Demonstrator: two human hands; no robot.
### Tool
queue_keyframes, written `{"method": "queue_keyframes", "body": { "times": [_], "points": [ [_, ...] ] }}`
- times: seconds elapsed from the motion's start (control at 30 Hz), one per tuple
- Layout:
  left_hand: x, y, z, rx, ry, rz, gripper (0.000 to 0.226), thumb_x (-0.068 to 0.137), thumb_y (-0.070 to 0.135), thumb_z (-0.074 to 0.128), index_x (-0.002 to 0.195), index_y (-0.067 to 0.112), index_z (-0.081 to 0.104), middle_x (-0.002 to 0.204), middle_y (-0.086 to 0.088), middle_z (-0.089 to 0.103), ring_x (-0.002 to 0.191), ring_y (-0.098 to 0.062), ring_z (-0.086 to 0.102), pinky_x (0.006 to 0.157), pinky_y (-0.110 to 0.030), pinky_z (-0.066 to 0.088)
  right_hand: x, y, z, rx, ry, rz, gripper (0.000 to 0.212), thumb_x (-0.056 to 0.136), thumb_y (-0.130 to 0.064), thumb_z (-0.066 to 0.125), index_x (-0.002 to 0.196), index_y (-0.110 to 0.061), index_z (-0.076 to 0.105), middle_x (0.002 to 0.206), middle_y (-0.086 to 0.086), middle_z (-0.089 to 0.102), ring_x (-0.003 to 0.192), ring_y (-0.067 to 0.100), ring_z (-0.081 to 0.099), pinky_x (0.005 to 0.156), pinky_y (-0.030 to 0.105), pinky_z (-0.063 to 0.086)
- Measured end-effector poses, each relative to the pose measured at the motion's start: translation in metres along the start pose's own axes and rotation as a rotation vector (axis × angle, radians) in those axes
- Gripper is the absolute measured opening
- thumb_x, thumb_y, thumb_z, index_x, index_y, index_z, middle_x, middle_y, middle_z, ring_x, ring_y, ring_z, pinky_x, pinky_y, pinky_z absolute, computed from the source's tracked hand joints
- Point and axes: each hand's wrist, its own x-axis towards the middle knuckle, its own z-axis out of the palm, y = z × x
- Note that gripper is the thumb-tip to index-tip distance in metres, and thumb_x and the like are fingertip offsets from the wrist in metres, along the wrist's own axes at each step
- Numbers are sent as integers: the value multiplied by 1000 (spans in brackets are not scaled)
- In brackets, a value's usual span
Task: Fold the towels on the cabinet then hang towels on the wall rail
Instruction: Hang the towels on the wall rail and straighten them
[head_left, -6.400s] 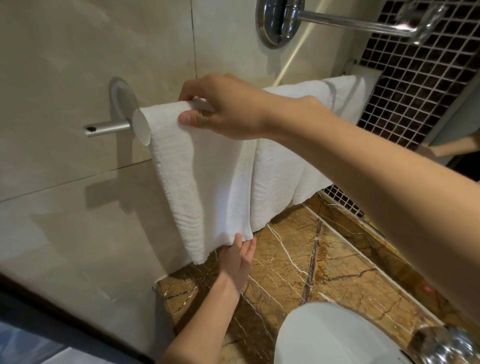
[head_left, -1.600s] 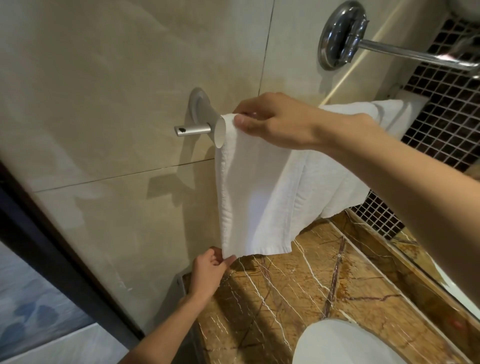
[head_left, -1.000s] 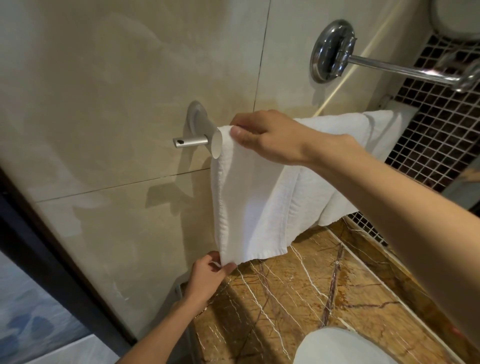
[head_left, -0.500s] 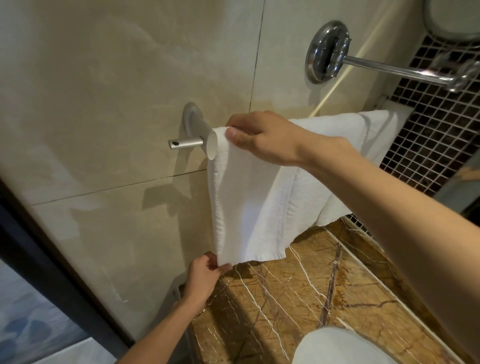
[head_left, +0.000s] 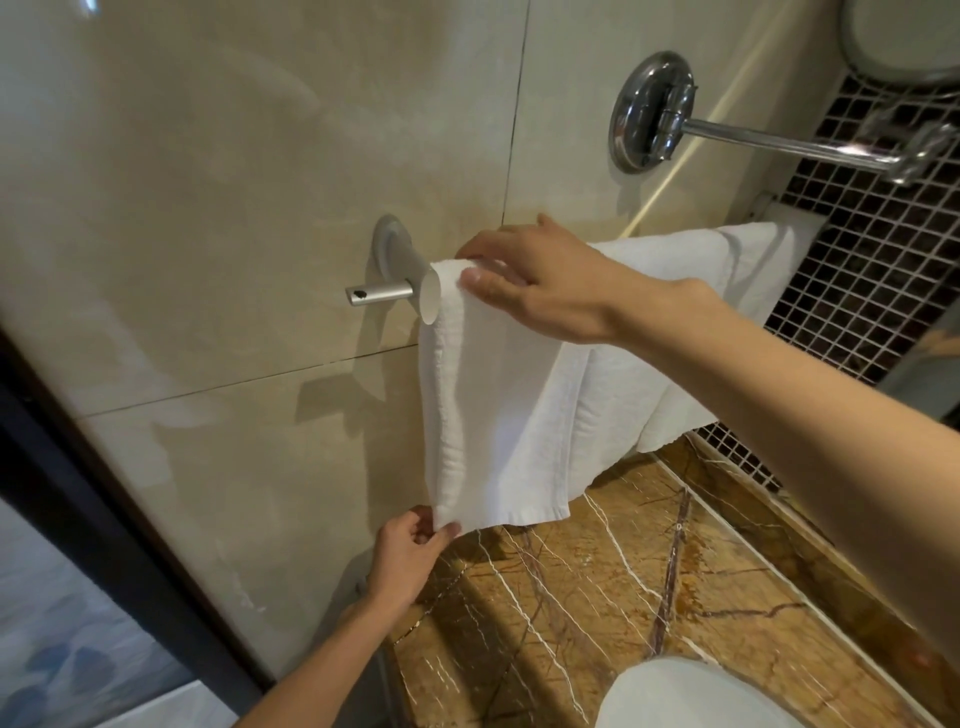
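Observation:
A white folded towel (head_left: 498, 415) hangs over the wall rail (head_left: 379, 295), whose silver end pokes out at the left by its round wall mount. A second white towel (head_left: 675, 332) hangs behind it, further right on the same rail. My right hand (head_left: 540, 280) rests on top of the near towel at the rail, thumb and fingers pinching its upper left fold. My left hand (head_left: 410, 556) pinches the near towel's lower left corner from below. Most of the rail is hidden under the towels.
A brown marble counter (head_left: 623, 597) lies under the towels, with a white basin (head_left: 691, 696) at the bottom edge. A chrome arm (head_left: 769, 143) juts from the beige tiled wall above the rail. Dark mosaic tiles (head_left: 872, 270) cover the right wall. A dark door frame (head_left: 104, 519) runs down the left.
My right hand has loosened from a flat grip to a finger pinch on the towel's top fold. My left hand stays on the lower corner. The towel hangs slightly straighter.

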Motion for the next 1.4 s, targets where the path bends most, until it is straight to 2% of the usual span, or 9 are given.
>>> {"method": "queue_keyframes", "body": {
  "times": [0.1,0.3,0.47,0.63,0.73,0.9,1.13,1.3,1.4],
  "points": [
    [6,-4,-6,18,70,8,25,75,35,77,71,17,61,66,-4,66,59,-12,62,54,-21,45,-6,11,-4,-60,-5,50,44,98,-44,41,130,-16,52,120,8,61,111,27,54,103,41,32],
    [17,-11,-10,27,114,-4,18,75,33,78,79,26,61,75,6,69,70,-10,66,58,-26,52,-11,19,-3,-7,-22,49,38,98,-36,45,122,-9,55,115,12,63,104,30,56,89,44,43],
    [14,-9,1,35,101,4,20,71,33,81,78,28,63,70,11,71,61,2,65,53,-15,45,-13,23,0,-15,2,51,42,99,-38,45,135,-17,49,121,13,60,111,30,54,97,39,39],
    [5,11,-9,5,136,14,34,64,43,83,86,29,62,76,11,70,64,-1,66,61,-28,56,-21,29,-3,-51,55,114,48,99,-41,43,139,-16,46,131,11,55,122,26,46,101,34,30],
    [-4,36,-23,-1,259,80,46,58,52,83,87,33,51,78,8,61,67,-10,61,59,-26,49,-28,35,-5,-43,64,153,50,97,-41,45,139,-14,47,131,13,55,122,27,46,102,36,33],
    [-22,92,-67,-262,324,341,35,68,63,66,78,33,52,60,6,51,53,-6,45,49,-21,40,-38,49,-9,-52,73,246,52,94,-44,49,138,-15,47,133,15,53,123,31,47,103,39,36],
    [-26,206,-147,-369,391,604,13,84,22,55,72,19,52,51,8,51,46,-7,45,45,-18,39,-39,51,-8,-39,69,288,51,93,-44,49,135,-15,50,127,15,56,118,31,50,100,40,39],
    [-16,260,-176,-193,349,677,16,85,20,59,70,20,55,59,5,57,52,-7,52,52,-18,44,-36,49,-9,-35,50,324,50,92,-47,49,131,-16,52,123,15,56,113,32,52,97,39,40],
    [-9,281,-179,-24,319,707,20,90,13,59,71,19,56,66,0,58,61,-13,56,62,-28,46,-34,47,-10,-21,30,353,51,90,-50,49,129,-17,52,121,13,56,113,31,51,96,38,40]
  ]
}}
